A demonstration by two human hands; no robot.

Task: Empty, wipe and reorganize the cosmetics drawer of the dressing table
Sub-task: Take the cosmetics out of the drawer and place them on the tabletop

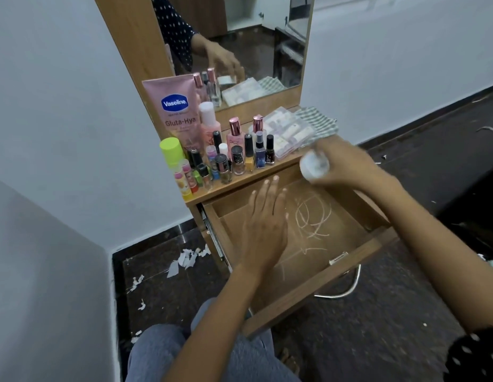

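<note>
Drawer (308, 296): pulled out, bare but for scribbles. Left hand (264, 224): grip released, fingers straight over its floor. Right hand (347, 166): grip grasping white bottle (313, 165) above the drawer's back edge. Cosmetics (226, 158): crowded on desk (240, 183).

Readable only on the pink tube (176, 114) at ten o'clock on the tabletop: "Vaseline" in white on a blue badge, below it "Gluta-Hya". Labels on the small bottles too small to read.

The drawer (308, 274) stood pulled out below the shelf (240, 180). Bottles (234, 158) stood on the shelf, mirror (240, 42) behind, cloth (317, 122) at right.
</note>
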